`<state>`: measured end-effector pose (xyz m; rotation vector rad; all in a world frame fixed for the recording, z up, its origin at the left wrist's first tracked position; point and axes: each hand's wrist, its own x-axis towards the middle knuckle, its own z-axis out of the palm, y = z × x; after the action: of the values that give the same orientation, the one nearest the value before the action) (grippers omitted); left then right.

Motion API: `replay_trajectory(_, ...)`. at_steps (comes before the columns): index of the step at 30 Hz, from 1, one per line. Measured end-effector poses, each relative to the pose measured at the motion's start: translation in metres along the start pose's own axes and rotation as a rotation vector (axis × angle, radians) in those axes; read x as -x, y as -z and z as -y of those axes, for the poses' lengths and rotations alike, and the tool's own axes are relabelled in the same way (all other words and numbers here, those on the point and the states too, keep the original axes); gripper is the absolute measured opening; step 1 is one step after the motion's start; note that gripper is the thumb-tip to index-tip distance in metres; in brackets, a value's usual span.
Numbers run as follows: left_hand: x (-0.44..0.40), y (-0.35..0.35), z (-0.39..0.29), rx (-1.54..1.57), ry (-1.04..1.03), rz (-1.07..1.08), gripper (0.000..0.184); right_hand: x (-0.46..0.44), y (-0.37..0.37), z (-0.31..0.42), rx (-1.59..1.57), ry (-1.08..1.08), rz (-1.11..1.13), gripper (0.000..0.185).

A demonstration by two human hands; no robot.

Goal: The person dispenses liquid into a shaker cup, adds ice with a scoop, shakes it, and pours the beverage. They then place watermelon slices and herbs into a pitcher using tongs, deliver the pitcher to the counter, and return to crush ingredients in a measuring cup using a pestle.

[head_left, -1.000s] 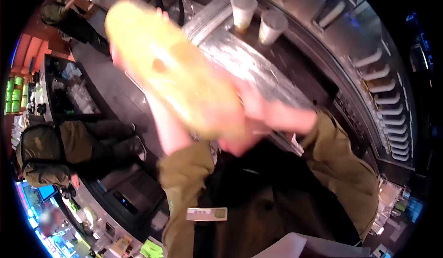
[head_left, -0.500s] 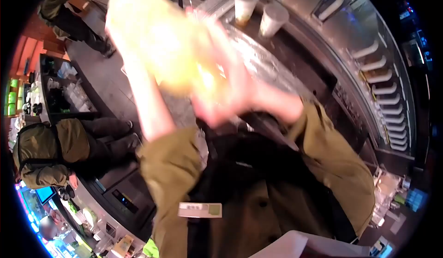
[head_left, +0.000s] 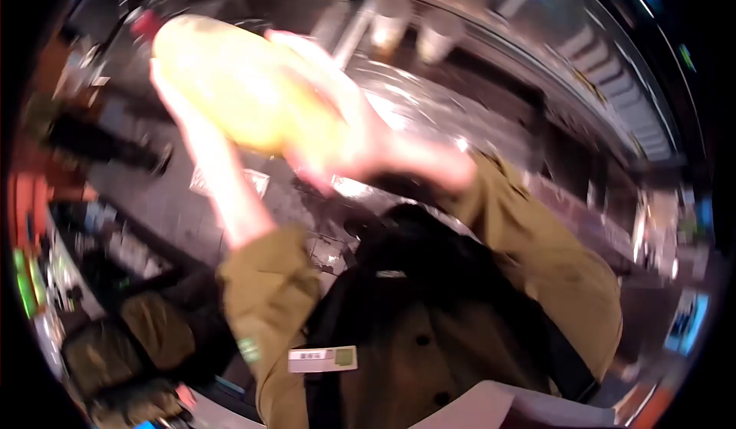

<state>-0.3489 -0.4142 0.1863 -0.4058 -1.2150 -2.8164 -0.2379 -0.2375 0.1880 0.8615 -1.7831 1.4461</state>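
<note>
Between my two hands is a long, rounded yellow container (head_left: 230,84), shaped like a drink shaker. Glare and motion blur wash out its detail, and it tilts up toward the left. My left hand (head_left: 182,115) closes along its left and lower side. The fingers of my right hand (head_left: 341,115) wrap its near right end. Beyond my right hand, two pale cups (head_left: 389,24) with brownish contents stand on the counter, apart from both hands.
A wet metal counter (head_left: 414,95) runs along the right, with a row of white handles (head_left: 613,84) behind it. On the left are a person in dark trousers (head_left: 100,141) and another in an olive jacket (head_left: 157,329). Tiled floor (head_left: 153,199) lies between.
My hands and the yellow container have shifted left and slightly down. The view has turned, so the people at left appear lower. The container's outline shows more clearly.
</note>
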Motion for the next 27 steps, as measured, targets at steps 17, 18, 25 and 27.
replay_trajectory(17,-0.044,-0.008,0.040,0.074,0.190,0.146,0.058,-0.002,-0.006,0.005,0.147,0.152,-0.080,0.076)
replay_trajectory(18,-0.041,-0.003,0.043,0.145,0.181,0.200,0.058,0.000,-0.009,0.001,0.182,0.199,-0.087,0.073)
replay_trajectory(25,-0.046,0.004,0.051,0.154,0.214,0.210,0.063,0.021,-0.002,0.020,0.074,0.050,0.107,0.060)
replay_trajectory(27,-0.048,0.001,0.050,0.154,0.192,0.222,0.065,0.028,0.005,0.013,0.168,0.284,0.183,0.060)
